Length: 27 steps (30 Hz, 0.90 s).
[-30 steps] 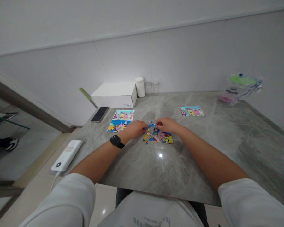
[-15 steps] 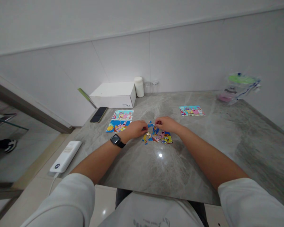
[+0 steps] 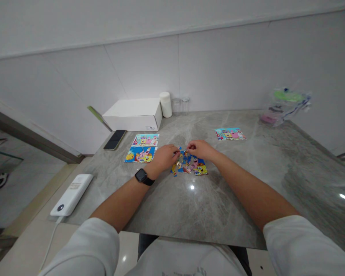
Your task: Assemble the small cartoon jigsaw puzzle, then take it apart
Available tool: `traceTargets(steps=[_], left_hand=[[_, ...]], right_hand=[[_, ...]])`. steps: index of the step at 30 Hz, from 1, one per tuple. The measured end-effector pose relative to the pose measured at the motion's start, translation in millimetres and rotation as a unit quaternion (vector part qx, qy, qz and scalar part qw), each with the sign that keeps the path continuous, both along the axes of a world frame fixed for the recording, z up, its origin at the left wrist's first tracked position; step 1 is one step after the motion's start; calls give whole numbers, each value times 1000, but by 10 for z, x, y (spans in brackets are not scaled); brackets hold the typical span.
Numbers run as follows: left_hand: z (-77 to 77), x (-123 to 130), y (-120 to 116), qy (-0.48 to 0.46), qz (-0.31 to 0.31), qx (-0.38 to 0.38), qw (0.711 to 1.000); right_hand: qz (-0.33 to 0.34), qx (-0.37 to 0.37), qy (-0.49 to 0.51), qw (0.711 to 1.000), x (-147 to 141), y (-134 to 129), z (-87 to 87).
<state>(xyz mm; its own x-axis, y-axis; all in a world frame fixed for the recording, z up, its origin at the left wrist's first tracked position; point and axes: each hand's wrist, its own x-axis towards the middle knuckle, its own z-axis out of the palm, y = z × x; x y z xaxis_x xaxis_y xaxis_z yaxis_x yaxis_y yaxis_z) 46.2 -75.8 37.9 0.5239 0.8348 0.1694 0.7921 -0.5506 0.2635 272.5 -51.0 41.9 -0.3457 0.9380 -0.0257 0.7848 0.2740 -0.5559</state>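
Small cartoon jigsaw puzzle pieces (image 3: 186, 168) lie in a cluster on the grey marbled table, some joined at the right side. My left hand (image 3: 167, 156), with a black watch on its wrist, is at the cluster's left edge. Its fingers are curled together, and what they pinch is too small to make out. At the far right edge of the cluster, my right hand (image 3: 199, 149) pinches a small puzzle piece between thumb and fingertips. Left of my left hand lie two printed picture cards, a blue one (image 3: 138, 155) in front of a lighter one (image 3: 146, 140).
Another picture card (image 3: 230, 134) lies at the back right. A clear bag (image 3: 281, 109) stands behind it. Along the wall are a white box (image 3: 133, 115), a white cylinder (image 3: 166, 104) and two clear cups (image 3: 185, 105). A phone (image 3: 115, 140) and a corded white power bank (image 3: 71, 194) lie left.
The view has shifted slightly. My left hand has edged closer to the middle of the cluster, and my right hand stays at its far right edge.
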Motion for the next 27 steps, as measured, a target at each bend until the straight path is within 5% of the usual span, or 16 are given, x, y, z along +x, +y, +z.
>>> traceTargets(steps=[4, 12, 17, 27], left_hand=[[-84, 15, 1, -136, 27, -50, 989], [-201, -28, 73, -204, 16, -97, 974], [-187, -12, 58, -214, 35, -110, 970], [-251, -23, 110, -245, 30, -94, 964]], right_hand=[[-4, -27, 58, 998, -31, 4, -9], [-29, -162, 223, 961, -41, -13, -31], [-16, -61, 175, 983, -72, -14, -70], [30, 49, 181, 982, -37, 31, -140]])
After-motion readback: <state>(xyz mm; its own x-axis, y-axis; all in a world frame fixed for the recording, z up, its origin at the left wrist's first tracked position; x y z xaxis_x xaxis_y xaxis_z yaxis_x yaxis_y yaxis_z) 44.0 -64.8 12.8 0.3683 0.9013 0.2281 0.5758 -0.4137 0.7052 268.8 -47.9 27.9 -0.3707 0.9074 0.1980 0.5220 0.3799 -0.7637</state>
